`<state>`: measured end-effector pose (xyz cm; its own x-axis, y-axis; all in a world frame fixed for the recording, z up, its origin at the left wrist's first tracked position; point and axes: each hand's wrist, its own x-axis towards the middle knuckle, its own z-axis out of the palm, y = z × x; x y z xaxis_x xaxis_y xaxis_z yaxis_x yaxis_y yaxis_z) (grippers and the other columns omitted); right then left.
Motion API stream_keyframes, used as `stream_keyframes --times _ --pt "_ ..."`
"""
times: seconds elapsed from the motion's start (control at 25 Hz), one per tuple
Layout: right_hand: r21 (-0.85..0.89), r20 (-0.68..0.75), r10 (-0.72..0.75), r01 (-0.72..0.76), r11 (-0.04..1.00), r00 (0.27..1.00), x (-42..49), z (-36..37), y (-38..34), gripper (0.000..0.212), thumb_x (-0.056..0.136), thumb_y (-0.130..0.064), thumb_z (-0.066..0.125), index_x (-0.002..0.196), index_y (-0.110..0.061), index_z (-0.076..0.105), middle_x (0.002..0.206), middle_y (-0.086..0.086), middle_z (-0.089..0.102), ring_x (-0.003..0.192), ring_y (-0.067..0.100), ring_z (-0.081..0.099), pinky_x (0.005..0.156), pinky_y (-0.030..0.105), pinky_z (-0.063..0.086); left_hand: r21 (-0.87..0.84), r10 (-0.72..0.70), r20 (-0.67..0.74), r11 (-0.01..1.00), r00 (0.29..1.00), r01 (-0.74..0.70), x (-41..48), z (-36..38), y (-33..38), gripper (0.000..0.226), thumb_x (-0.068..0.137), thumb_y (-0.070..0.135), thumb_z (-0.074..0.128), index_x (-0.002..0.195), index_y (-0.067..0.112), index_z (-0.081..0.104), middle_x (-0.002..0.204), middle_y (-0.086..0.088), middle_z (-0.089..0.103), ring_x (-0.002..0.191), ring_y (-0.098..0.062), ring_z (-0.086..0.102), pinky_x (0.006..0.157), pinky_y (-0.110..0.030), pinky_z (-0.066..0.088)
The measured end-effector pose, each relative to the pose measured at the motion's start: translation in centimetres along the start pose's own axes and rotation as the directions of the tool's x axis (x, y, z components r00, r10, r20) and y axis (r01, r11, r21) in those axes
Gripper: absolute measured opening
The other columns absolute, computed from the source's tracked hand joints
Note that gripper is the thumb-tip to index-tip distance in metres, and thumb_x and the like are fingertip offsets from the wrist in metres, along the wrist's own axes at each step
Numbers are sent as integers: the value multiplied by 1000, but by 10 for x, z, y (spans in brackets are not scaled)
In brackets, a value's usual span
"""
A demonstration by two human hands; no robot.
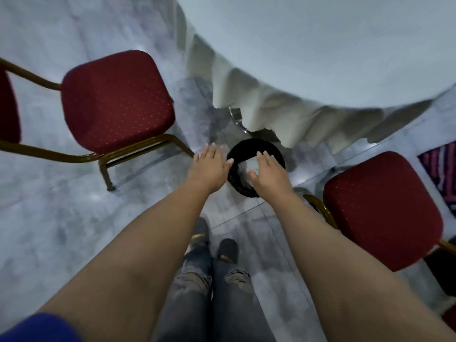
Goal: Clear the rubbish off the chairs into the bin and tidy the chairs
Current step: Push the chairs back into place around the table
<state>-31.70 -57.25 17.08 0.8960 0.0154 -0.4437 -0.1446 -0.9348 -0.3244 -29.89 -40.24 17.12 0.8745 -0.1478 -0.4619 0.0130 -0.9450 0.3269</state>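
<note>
A black woven bin point(240, 187) stands on the floor just in front of the table's hanging cloth. Both my arms reach out over it. My left hand point(209, 165) hovers at the bin's left rim, fingers spread, holding nothing. My right hand point(267, 170) is above the bin's mouth, fingers apart and empty. Something pale shows inside the bin between my hands. A red padded chair point(116, 99) with a gold frame stands to the left, its seat bare. A second red chair point(382, 208) stands to the right, its seat bare too.
A round table with a white cloth point(320, 58) fills the upper right, its folds hanging near the bin. The floor is grey marble tile point(61, 218). My legs in grey jeans and my shoes point(227, 250) are below. A patterned rug point(441, 166) lies at the far right.
</note>
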Motion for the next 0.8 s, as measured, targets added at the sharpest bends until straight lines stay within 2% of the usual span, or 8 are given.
stream_keyframes --times 0.16,0.36,0.68,0.8 --pt "-79 -30 -119 116 990 992 -38 -15 -62 63 104 -43 35 156 -11 22 165 10 18 153 26 13 123 42 18 -20 -89 -70 996 994 88 -61 -51 -49 62 103 47 18 155 14 14 163 -6 9 150 -22 -1 120 -45 -1" --pt "-166 -59 -288 275 947 956 -66 -6 -162 62 105 -44 32 157 -12 20 166 9 15 154 25 11 125 41 13 -7 -167 -206 986 964 169 -121 -108 -142 62 103 47 17 155 14 14 163 -6 10 150 -23 1 121 -46 -1" --pt "-135 -78 -411 399 907 908 -76 45 -351 62 104 -45 30 157 -16 17 166 4 15 154 21 8 125 40 8 91 -211 -363 961 908 260 -182 -193 -315 63 103 49 13 156 16 9 163 -6 4 150 -22 -3 121 -47 -3" --pt "-130 -80 -457 445 886 886 -77 63 -412 61 105 -44 29 157 -16 17 166 3 15 154 20 8 124 38 8 73 -247 -415 951 876 302 -194 -222 -369 61 103 47 13 156 15 8 163 -7 3 150 -22 -5 121 -46 -3"
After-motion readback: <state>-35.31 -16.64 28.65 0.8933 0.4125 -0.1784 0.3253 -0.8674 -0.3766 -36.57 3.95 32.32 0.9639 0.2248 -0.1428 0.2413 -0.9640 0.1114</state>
